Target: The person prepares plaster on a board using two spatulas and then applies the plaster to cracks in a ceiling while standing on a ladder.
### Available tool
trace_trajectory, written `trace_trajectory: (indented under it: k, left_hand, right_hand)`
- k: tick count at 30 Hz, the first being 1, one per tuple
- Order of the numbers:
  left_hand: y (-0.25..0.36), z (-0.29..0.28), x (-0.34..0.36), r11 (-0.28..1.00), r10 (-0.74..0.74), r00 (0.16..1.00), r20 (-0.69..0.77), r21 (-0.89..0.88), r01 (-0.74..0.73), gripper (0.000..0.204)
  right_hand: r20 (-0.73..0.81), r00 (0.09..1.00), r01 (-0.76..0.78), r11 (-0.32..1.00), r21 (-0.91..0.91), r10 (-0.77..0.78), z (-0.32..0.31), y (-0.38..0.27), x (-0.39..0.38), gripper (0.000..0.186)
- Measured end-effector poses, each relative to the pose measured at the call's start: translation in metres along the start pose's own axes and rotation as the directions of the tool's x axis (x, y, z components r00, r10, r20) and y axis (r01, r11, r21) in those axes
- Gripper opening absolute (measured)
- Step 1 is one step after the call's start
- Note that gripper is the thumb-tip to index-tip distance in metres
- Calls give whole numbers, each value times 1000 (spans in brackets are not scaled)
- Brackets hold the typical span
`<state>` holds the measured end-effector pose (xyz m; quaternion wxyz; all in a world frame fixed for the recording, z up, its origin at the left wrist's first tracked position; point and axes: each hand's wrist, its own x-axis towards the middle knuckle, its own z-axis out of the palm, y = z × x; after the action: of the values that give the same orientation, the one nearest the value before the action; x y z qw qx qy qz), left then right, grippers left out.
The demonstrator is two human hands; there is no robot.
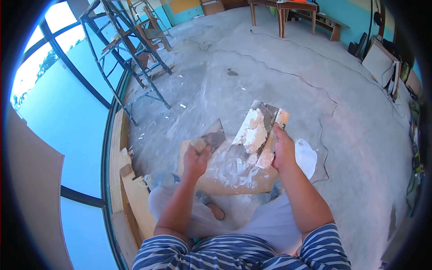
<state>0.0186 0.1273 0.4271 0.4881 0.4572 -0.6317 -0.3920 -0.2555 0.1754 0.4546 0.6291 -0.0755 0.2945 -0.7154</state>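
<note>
Sleeves (pixel 166 247): striped blue and white at the lower edge, your bare forearms (pixel 308 204) reaching forward out of them.
Trousers (pixel 270 220): pale, your knees bent low over the floor (pixel 364 193), a foot (pixel 216 210) showing between them.
Left hand (pixel 197 159): your fingers (pixel 204 153) are closed on the near end of a scraper (pixel 213 135), whose flat, dark blade points forward and to the right.
Right hand (pixel 284 150): your fingers here grip a trowel (pixel 268 114) along its wooden handle, thumb on top.
Paste (pixel 254 132): a thick white heap on the trowel's upturned face; you hold the scraper apart from it, to the left.
Cardboard (pixel 225 190): a brown sheet on the floor below both tools, crumpled film (pixel 229 168) smeared white lying over it.
Pale thing (pixel 307 159): white and rounded, just right of your right wrist; its kind is unclear.
Planks (pixel 135 193): pale wood along the foot of the window (pixel 83 130) at your left.
Cable (pixel 336 104): thin and dark, winding from your right toward the far end.
Ladder (pixel 153 48): standing beyond the planks, beside the window.
Panel (pixel 378 63): white, leaning at the far right.
Table (pixel 288 5): brown wood, far ahead of you, a low bench (pixel 324 24) by it.
</note>
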Motion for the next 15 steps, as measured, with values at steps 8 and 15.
trace_trajectory:
  k: [8,15]
  left_hand:
    - [43,36,-25,976,198,979,50,76,-202,23]
    - [29,30,-27,803,375,895,243,398,-444,29]
  right_hand:
    - [-98,995,36,998,50,-31,-12,19,15,46]
    - [-26,997,73,995,64,-71,-6,12,9,43]
